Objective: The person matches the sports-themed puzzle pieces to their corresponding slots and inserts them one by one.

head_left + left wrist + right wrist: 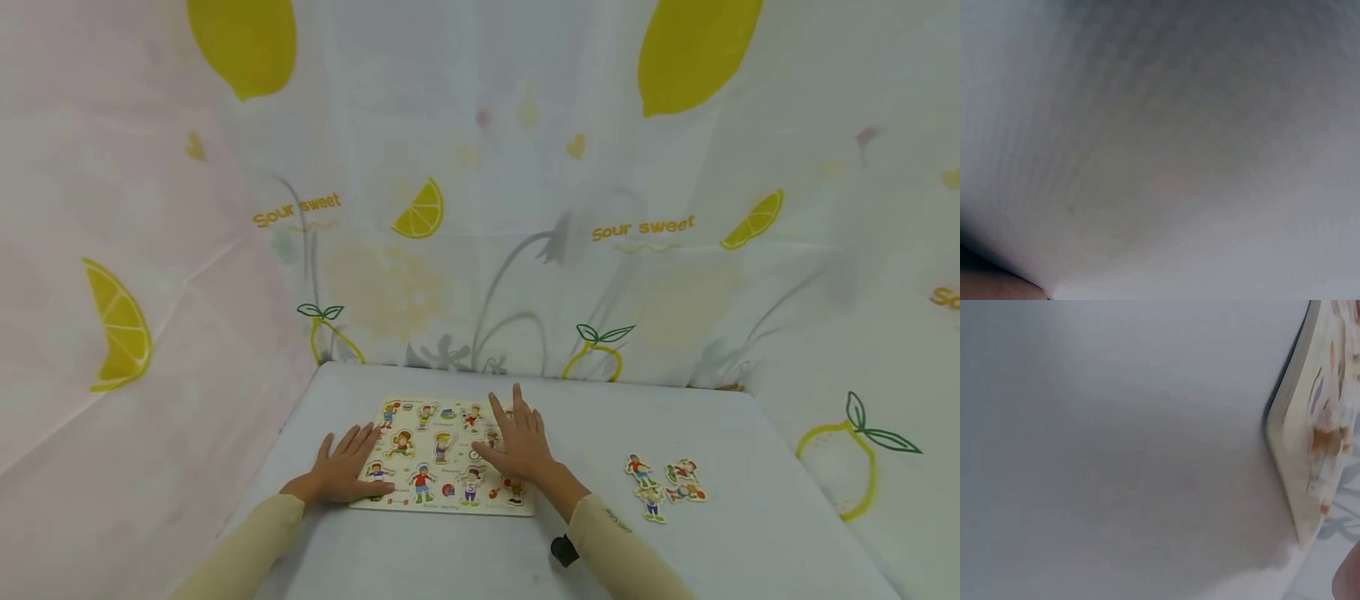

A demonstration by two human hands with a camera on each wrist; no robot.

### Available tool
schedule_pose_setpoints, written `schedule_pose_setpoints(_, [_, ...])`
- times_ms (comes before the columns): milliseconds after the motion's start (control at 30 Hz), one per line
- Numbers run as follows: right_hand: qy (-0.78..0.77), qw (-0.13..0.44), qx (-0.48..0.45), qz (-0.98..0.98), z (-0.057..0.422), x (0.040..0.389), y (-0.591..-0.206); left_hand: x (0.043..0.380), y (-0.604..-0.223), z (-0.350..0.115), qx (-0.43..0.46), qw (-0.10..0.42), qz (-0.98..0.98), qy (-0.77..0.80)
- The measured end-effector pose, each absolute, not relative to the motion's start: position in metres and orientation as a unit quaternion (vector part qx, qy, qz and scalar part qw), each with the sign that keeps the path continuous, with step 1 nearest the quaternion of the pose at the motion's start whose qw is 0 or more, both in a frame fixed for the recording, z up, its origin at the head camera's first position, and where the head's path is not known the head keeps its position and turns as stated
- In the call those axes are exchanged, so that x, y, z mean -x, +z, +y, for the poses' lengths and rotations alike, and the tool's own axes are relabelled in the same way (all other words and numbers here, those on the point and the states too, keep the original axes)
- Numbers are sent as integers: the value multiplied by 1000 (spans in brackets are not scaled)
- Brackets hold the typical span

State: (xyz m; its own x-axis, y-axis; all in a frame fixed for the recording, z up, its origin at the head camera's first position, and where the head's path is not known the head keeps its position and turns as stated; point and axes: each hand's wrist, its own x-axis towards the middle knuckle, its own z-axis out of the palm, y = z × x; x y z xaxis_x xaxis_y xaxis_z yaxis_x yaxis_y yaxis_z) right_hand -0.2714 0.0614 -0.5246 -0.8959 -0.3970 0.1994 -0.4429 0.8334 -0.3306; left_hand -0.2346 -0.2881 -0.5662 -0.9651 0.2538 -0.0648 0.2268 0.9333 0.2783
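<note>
Backdrop (pixel 480 283) is biggest: printed cloth, lemons and "Sour sweet" lettering, hanging behind the puzzle board and out to both sides. Next, white tabletop (pixel 435 554) under the board. Puzzle board (pixel 422 435) itself lies flat on it, picture side up, rows of sports figures; hands cover parts of it, so can't tell which slots are filled underneath. Right hand (pixel 522 446) is over the board's right side, fingers spread and mostly straight, grasping nothing; can't tell if it presses or just hovers. Left hand (pixel 341 471) is at the board's left edge, palm down, fingers extended and released, thumb over the near-left corner area. Wrist views add little: left is blurred, right shows mostly tabletop plus a board corner. Four loose figure pieces (pixel 651 504) sit in a cluster right of the board, well apart from it. Smallest is a black object (pixel 564 551) off the board's near-right corner, beside the right sleeve; can't tell what it is. Step in hand looks like steadying the board or pressing it level. To do it well, I'd load both sides evenly, flat fingers rather than tips, push straight down so the board doesn't slide, and shift the left thumb if it bears on a figure's edge, since that could tip a piece.
</note>
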Motion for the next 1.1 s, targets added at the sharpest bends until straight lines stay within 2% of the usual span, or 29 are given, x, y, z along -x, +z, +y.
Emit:
schedule_pose_setpoints(267, [181,85,-208,-957,97,270,-523,236,-551,-278,-135,60,978,148])
schedule_pose_setpoints(567, [182,92,-217,-955,124,263,-530,234,-570,-291,-130,42,983,122])
schedule_pose_setpoints(800, [178,127,-212,-952,138,266,-530,237,-557,-291,-140,34,979,148])
schedule_pose_setpoints(1100, [168,97,-203,-960,155,259,-528,228,-557,-289,-137,52,979,143])
